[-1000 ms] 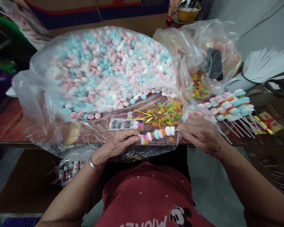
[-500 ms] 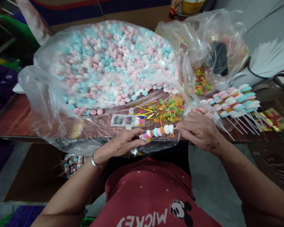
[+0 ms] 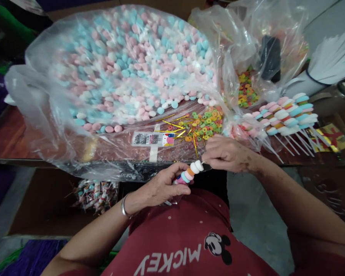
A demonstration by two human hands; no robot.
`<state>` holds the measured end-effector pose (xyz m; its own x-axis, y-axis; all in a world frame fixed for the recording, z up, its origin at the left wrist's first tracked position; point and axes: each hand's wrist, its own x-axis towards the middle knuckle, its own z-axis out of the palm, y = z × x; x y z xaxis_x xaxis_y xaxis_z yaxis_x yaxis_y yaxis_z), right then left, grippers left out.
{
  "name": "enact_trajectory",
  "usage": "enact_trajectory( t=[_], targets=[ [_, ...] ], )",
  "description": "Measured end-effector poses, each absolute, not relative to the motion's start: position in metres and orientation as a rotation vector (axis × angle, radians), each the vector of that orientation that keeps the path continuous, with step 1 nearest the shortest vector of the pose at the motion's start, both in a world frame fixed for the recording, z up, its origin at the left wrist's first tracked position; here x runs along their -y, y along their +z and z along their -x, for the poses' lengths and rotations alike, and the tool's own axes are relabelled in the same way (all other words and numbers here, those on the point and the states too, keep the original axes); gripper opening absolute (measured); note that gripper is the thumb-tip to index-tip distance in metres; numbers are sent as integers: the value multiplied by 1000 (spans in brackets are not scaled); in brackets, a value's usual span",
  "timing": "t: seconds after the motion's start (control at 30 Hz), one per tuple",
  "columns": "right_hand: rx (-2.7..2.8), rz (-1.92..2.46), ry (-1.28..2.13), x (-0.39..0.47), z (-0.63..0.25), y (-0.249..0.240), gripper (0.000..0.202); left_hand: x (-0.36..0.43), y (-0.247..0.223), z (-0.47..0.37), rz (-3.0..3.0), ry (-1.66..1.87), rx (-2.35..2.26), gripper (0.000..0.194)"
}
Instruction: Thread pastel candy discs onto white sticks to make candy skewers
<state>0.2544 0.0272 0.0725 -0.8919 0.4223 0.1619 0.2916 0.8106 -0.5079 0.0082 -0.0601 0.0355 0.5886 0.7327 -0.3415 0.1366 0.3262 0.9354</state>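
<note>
A marshmallow candy skewer [image 3: 191, 171] in white, orange, pink and blue slants between my hands, close to my red shirt. My left hand [image 3: 162, 184] is wrapped around its lower end, where a bit of printed clear wrapper shows between the fingers. The short stick at its upper right end is pinched in my right hand [image 3: 228, 154]. Just beyond the hands lie gold twist ties [image 3: 180, 133], a stack of printed clear bags [image 3: 152, 139] and loose ring gummies [image 3: 208, 124].
A big clear bag of pastel marshmallows [image 3: 126, 69] covers much of the table. Finished-looking skewers [image 3: 290, 115] are piled at right, near a container of white sticks [image 3: 330, 61]. Below the table edge, a cardboard box [image 3: 43, 203] holds wrapped skewers [image 3: 96, 195].
Both hands have come nearer my body with the skewer, which has turned from almost level to slanting up to the right. More of its lower end is now covered by my left hand.
</note>
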Motion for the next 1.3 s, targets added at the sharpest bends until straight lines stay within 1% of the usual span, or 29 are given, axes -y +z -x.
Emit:
enact_trajectory(
  t=[0.07, 0.23, 0.33, 0.5, 0.6, 0.7, 0.73, 0.87, 1.0, 1.13, 1.2, 1.3],
  targets=[
    [2744, 544, 709, -32, -257, 79, 26, 65, 40, -7, -1129, 393, -910, 50],
    [2813, 478, 662, -35, -254, 85, 28, 68, 44, 0, -1045, 241, -937, 42],
    [2835, 413, 669, -31, -245, 80, 31, 67, 42, -2, -1167, 236, -950, 41],
    [2952, 391, 832, -22, -230, 71, 34, 70, 32, -13, -1428, 302, -964, 40],
    [2959, 400, 873, -20, -228, 71, 34, 74, 28, -16, -1396, 356, -953, 45],
    [2911, 407, 801, -20, -230, 76, 35, 78, 30, -12, -1236, 356, -992, 58],
    [2906, 403, 774, -20, -230, 78, 36, 79, 32, -9, -1190, 324, -1005, 59],
    [2911, 369, 706, -18, -230, 78, 38, 86, 35, 0, -1022, 166, -981, 47],
    [2885, 327, 546, -17, -227, 73, 33, 91, 29, 4, -978, 218, -971, 39],
    [2901, 302, 307, -19, -226, 80, 28, 85, 22, 9, -1033, 267, -969, 39],
    [2918, 296, 325, -21, -227, 85, 30, 80, 23, 12, -1116, 286, -994, 40],
    [2910, 311, 463, -22, -225, 86, 33, 72, 27, 14, -1315, 256, -1025, 38]
  ],
)
